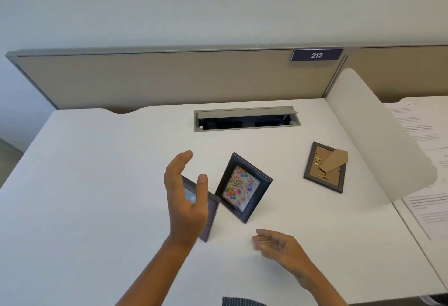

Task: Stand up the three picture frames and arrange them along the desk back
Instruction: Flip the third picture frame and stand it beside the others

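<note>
Three dark picture frames are on the white desk. One frame with a colourful birthday picture stands upright near the middle, turned at an angle. To its left a second frame also stands, largely hidden behind my left hand, whose fingers are spread around it without a clear grip. The third frame lies face down at the right, its brown back and folded-out stand showing. My right hand hovers low near the front, fingers loosely curled, holding nothing.
An open cable slot is cut into the desk near its back edge. A beige partition with a "212" label runs behind. A white divider panel bounds the right side, with printed papers beyond it.
</note>
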`<control>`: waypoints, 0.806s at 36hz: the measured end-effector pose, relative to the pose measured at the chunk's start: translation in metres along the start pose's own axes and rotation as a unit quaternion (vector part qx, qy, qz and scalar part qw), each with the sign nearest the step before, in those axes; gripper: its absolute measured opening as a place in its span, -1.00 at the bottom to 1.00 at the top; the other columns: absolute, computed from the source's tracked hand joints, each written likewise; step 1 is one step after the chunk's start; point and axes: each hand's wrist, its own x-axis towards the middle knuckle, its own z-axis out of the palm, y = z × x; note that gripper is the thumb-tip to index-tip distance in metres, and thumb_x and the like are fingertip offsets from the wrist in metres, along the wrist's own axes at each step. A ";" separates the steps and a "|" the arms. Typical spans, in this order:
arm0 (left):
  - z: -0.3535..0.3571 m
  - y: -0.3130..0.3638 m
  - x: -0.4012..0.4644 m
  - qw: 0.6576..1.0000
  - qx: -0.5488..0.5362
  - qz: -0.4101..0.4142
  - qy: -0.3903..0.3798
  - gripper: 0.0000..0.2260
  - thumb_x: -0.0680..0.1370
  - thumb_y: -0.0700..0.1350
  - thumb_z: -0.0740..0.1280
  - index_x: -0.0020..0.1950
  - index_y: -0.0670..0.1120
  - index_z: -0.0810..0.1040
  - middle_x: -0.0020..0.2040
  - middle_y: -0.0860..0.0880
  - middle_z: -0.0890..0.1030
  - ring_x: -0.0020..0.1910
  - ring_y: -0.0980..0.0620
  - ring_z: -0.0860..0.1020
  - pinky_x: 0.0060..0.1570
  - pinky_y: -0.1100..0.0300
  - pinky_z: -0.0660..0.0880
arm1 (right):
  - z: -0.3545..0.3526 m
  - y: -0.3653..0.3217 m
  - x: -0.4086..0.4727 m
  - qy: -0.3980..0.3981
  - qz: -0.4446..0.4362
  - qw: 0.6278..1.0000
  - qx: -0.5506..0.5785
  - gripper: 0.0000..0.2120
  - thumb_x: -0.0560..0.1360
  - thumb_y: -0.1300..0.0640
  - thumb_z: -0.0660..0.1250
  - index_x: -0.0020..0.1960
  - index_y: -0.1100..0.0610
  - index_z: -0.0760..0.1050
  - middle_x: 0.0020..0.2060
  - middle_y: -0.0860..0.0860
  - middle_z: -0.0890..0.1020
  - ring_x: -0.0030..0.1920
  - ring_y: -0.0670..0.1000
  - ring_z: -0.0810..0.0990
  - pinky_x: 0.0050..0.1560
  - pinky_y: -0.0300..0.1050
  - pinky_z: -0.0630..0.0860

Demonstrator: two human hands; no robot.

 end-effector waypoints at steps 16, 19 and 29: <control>0.149 0.011 -0.075 0.924 -0.043 -0.062 -0.374 -0.57 0.68 0.09 0.34 0.54 0.14 0.37 0.50 0.21 0.42 0.52 0.07 0.40 0.44 0.08 0.45 | -0.170 -0.025 0.045 0.278 -0.062 0.927 -0.243 -0.67 0.52 0.26 0.57 0.27 0.16 0.67 -0.03 0.00 0.72 0.10 0.12 0.69 0.19 0.00 0.58; 0.169 0.000 -0.082 0.899 0.000 -0.123 -0.421 -0.48 0.63 0.22 0.32 0.57 0.22 0.27 0.56 0.29 0.30 0.56 0.23 0.29 0.53 0.08 0.37 | -0.200 -0.043 0.060 0.236 -0.054 0.887 -0.394 -0.47 0.53 0.26 0.55 0.46 0.19 0.51 0.30 0.17 0.61 0.36 0.24 0.54 0.35 0.13 0.52; 0.196 -0.032 -0.090 0.849 0.057 -0.206 -0.484 -0.34 0.59 0.33 0.29 0.63 0.29 0.11 0.65 0.27 0.17 0.61 0.20 0.20 0.54 0.16 0.25 | -0.262 -0.104 0.115 0.044 -0.114 0.578 -0.807 0.08 0.45 0.21 0.50 0.73 0.14 -0.13 0.71 0.12 0.03 0.67 0.22 0.10 0.56 0.11 0.24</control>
